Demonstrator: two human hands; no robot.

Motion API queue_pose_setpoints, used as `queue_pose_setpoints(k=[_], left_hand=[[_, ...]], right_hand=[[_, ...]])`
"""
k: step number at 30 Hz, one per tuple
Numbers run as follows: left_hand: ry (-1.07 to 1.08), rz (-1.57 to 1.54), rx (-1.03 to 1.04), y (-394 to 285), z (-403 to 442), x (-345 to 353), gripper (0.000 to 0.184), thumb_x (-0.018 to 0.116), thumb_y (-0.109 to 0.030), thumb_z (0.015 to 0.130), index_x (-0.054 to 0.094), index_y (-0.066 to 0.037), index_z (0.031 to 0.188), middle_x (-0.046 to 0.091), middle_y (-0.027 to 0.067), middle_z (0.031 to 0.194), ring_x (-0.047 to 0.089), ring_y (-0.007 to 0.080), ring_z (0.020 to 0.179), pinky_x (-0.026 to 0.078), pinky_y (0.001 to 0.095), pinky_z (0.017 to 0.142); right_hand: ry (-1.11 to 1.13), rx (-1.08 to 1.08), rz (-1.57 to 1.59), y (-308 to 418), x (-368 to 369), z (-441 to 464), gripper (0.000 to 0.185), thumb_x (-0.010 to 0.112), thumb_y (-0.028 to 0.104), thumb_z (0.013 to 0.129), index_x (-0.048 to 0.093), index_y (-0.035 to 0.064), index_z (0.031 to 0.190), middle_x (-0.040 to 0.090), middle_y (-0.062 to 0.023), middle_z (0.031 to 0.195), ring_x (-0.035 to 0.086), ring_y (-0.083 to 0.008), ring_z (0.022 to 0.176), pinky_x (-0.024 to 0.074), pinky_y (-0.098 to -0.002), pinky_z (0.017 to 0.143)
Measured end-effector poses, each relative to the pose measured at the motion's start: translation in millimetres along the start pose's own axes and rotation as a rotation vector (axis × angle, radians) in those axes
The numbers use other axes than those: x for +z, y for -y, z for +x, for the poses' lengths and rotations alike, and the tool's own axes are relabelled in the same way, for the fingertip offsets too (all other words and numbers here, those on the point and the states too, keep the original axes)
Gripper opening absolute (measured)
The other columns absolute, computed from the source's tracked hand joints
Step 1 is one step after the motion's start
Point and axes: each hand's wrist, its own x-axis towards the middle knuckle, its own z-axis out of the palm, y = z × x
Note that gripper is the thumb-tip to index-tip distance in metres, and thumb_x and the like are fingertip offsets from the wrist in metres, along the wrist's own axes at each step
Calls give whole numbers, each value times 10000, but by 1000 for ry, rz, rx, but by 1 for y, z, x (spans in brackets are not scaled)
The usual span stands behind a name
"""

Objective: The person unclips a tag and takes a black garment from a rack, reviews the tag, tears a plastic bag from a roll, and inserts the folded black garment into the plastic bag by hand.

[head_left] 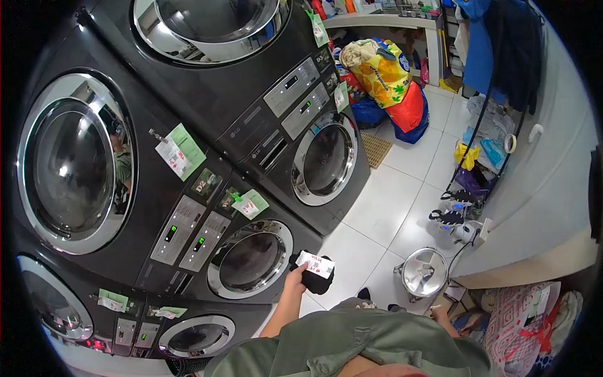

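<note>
My left hand (295, 280) is closed on a black cloth item (319, 283), with a white printed slip (316, 264) lying across its top. Beside it stands the round glass door (250, 259) of a lower black machine, shut. My right hand (441, 313) hangs low at my side, near a lidded steel pot (424, 273) on the floor. Its fingers look curled together, and whatever they hold, if anything, is too small to name. Green and white tags (181, 151) hang on the machine fronts.
Stacked black machines with lit displays (170, 233) fill the left. Stuffed bags (384, 72) sit at the back by a counter (377, 21). Along the right wall are sandals (447, 217), plastic bags (468, 156) and hanging clothes (512, 47). A patterned bag (518, 320) stands lower right on the tiled floor (364, 217).
</note>
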Motion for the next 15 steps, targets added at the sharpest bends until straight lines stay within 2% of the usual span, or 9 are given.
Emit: queue_pose_setpoints(k=[2,7,9,10,12,13,15], left_hand=[[3,-3,-61,-2,22,-5,304,585,-16,745,494,34,1030,566,165,966,574,289,859,472,399,760],[2,21,-38,-22,61,5,263,591,-25,742,515,57,979,582,160,914,587,271,815,485,377,730],[3,80,10,-36,69,15,257,599,-39,740,520,53,967,587,151,905,588,257,817,479,365,743],[23,81,-38,-46,72,21,261,605,-47,736,521,48,965,587,147,914,589,251,823,474,356,758],[27,92,-54,-61,83,32,242,593,-66,752,522,36,960,590,141,916,588,250,826,473,359,760],[25,109,-74,-67,87,37,224,582,-85,768,523,24,955,593,135,918,587,250,830,471,362,761],[54,101,-54,-78,95,50,220,584,-85,765,525,37,940,595,141,901,591,250,806,473,358,751]], right_hand=[[20,-70,-151,20,8,5,182,550,133,688,572,-47,686,566,-152,579,566,-253,485,448,-358,442],[123,-292,-483,94,72,23,212,564,174,664,588,-35,692,576,-156,594,574,-257,518,455,-356,482],[168,-454,-624,133,98,32,225,570,190,655,594,-30,694,580,-157,600,577,-259,531,458,-355,499],[192,-576,-692,155,115,39,232,572,199,650,597,-28,696,582,-158,603,578,-260,538,459,-355,507],[218,-736,-706,207,155,42,246,578,215,640,603,-23,698,586,-159,609,581,-262,551,462,-354,523],[182,-566,-590,237,177,34,258,574,223,645,607,-22,720,592,-164,628,588,-265,572,469,-344,556],[160,-843,-625,289,204,17,279,575,231,646,612,-19,763,604,-177,688,597,-261,582,470,-323,598]])
